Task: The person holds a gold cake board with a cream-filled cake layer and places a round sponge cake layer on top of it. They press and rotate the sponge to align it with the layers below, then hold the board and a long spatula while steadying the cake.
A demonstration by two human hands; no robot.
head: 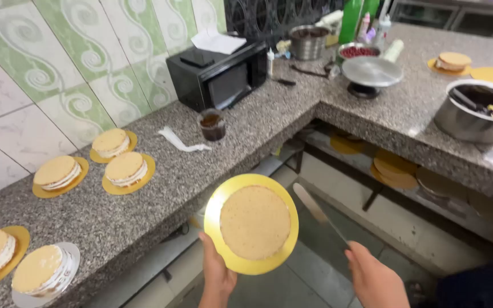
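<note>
While the left hand has its grip clamped on the bottom rim of a gold cake board with one round sponge layer lying flat on it, the right hand is wrapped tight around the handle of a long palette knife, blade angled up just beside the board. Both hover over the floor, off the table's front edge. Layered cakes sit along the table near the tiled wall.

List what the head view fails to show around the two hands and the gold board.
- Left hand: fingers hidden beneath the gold board.
- Right hand: wrist cut by the bottom edge.
- Spatula: blade motion-blurred, handle inside the fist.
- Sponge layer: thickness unreadable from above.
</note>
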